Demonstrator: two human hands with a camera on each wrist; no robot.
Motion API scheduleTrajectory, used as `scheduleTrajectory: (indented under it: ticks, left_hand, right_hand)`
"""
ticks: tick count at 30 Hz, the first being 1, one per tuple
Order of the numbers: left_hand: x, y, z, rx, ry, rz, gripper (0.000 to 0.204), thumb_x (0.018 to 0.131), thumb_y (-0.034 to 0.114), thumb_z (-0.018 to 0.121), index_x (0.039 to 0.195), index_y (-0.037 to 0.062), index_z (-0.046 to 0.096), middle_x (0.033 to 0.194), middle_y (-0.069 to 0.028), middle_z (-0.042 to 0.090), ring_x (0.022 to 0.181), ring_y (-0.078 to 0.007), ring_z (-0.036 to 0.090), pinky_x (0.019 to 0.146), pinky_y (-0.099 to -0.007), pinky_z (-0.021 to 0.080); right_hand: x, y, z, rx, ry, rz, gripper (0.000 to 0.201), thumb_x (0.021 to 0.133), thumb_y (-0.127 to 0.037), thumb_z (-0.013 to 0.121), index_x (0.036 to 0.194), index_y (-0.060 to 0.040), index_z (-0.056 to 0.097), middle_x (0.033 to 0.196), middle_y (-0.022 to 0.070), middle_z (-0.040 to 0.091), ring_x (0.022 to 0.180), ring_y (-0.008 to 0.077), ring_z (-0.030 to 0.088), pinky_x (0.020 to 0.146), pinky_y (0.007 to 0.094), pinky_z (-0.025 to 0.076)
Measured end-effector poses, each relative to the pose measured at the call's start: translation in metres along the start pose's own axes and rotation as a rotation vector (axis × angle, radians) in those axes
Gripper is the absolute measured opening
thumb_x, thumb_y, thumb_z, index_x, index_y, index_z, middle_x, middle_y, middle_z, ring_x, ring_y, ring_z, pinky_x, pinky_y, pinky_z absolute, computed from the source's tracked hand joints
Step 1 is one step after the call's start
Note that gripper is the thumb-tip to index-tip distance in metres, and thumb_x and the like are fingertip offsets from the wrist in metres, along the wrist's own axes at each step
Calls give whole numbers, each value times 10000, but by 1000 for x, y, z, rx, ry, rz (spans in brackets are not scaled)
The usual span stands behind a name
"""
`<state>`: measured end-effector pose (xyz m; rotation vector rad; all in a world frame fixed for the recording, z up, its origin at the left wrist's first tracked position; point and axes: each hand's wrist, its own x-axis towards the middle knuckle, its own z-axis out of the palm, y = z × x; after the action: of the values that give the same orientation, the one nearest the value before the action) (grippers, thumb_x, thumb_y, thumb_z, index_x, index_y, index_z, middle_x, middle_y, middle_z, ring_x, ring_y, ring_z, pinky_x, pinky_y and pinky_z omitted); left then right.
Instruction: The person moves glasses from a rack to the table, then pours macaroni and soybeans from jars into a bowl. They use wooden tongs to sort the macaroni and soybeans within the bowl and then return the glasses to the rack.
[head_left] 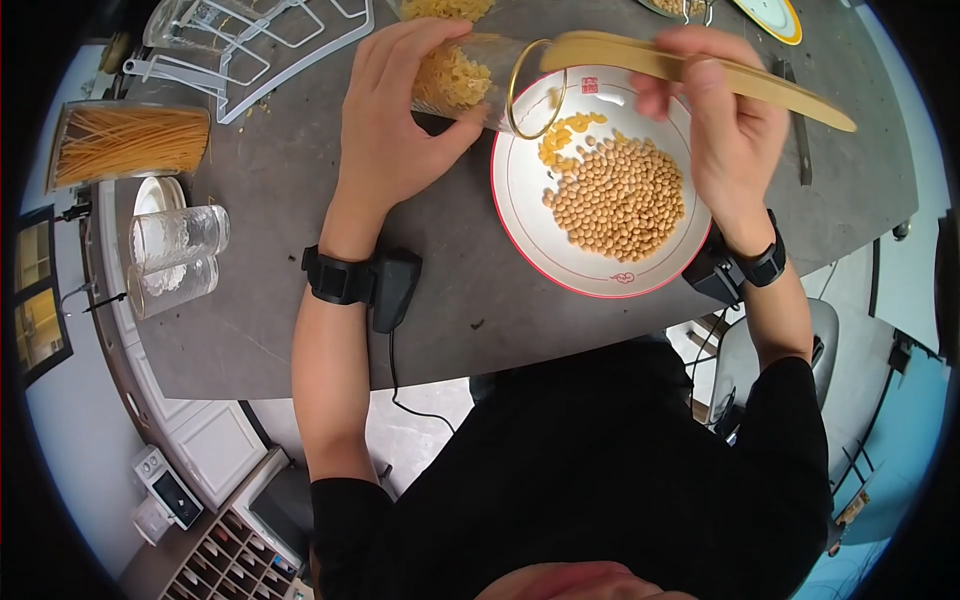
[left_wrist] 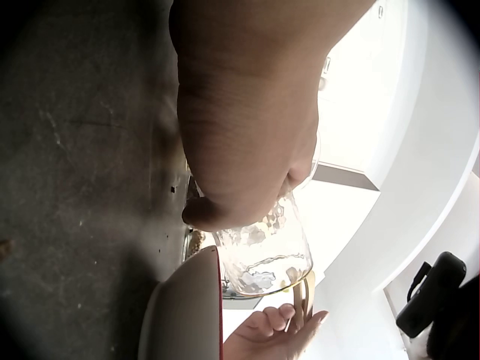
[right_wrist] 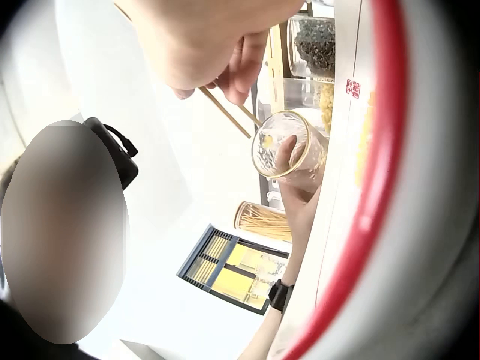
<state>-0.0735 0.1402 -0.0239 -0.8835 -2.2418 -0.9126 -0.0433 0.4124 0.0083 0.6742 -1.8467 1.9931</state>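
Note:
My left hand point(head_left: 400, 120) grips a clear drinking glass point(head_left: 505, 60) with a gold rim, fingers over the top and thumb underneath. The glass lies tipped on its side, mouth toward the right, with small yellow pasta pieces point(head_left: 455, 80) inside. Its mouth overlaps the upper left rim of a white red-rimmed bowl point(head_left: 525, 200). Tan beans point(head_left: 620, 205) fill the bowl's middle, with a few pasta pieces point(head_left: 560, 140) along their upper left side. Over the bowl's right side, my right hand point(head_left: 725, 130) holds wooden tongs point(head_left: 605, 52), their two tips point(right_wrist: 247, 133) close to the glass mouth.
To the left, a container of spaghetti point(head_left: 135, 145) and two clear glasses point(head_left: 175, 250) lie on the grey table point(head_left: 270, 330). A white wire rack point(head_left: 255, 85) stands at the back left. A dark metal utensil point(head_left: 803, 140) lies right of the bowl; a yellow-rimmed plate point(head_left: 785, 22) sits at the far right.

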Motion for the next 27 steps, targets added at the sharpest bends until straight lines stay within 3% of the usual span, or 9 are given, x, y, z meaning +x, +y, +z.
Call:
scheduleTrajectory:
  ticks: [3,6,8,11,12,18,27]
  left_hand:
    - [-1,-1,0,-14,1,-14,625,685,114,833,1278,135,639,1244,-59,664,1160,-301,599,964,-406,512]
    - [-1,0,0,-19,9,-33,630,687,119,839,1283,132,636,1244,-63,663,1158,-302,600,959,-407,512]
    - [-1,0,-1,-23,8,-43,633,688,122,843,1286,131,634,1244,-65,663,1155,-303,600,957,-407,512]
    - [0,1,-1,-33,-5,-53,638,688,127,847,1289,129,632,1244,-69,662,1148,-304,602,954,-406,511]
    - [0,1,-1,-35,-6,-54,638,688,126,846,1289,129,632,1244,-70,661,1145,-304,602,953,-405,511]
    - [0,0,-1,-39,1,-47,641,683,122,844,1289,130,635,1241,-68,664,1150,-303,601,958,-404,511]
    - [-3,-3,-3,15,-53,-25,687,731,172,887,1345,96,588,1311,-86,632,1214,-280,596,1025,-394,487]
  right_hand:
    - [-2,-6,-1,-3,-19,65,164,1026,-122,648,1067,21,715,874,77,732,677,108,668,537,230,468]
    - [1,-9,-8,-236,-72,10,156,1001,-134,679,1005,12,733,795,46,723,629,83,643,512,244,446]
    - [2,-10,-11,-543,-262,23,155,964,-153,716,923,-4,736,671,29,675,552,80,605,485,263,425]
    - [0,-10,-4,-591,-322,-21,177,932,-175,744,867,-13,722,582,32,614,491,102,570,463,279,403]
    - [-1,-10,-4,-617,-355,-37,168,920,-167,743,844,-21,708,619,46,620,484,130,568,467,279,410]
    - [0,-4,-8,-513,-410,-21,117,913,-135,708,904,-19,695,732,44,668,526,119,582,485,267,425]
    - [0,0,-10,-505,-472,71,126,918,-137,698,978,-27,684,722,19,636,568,86,548,523,248,426]
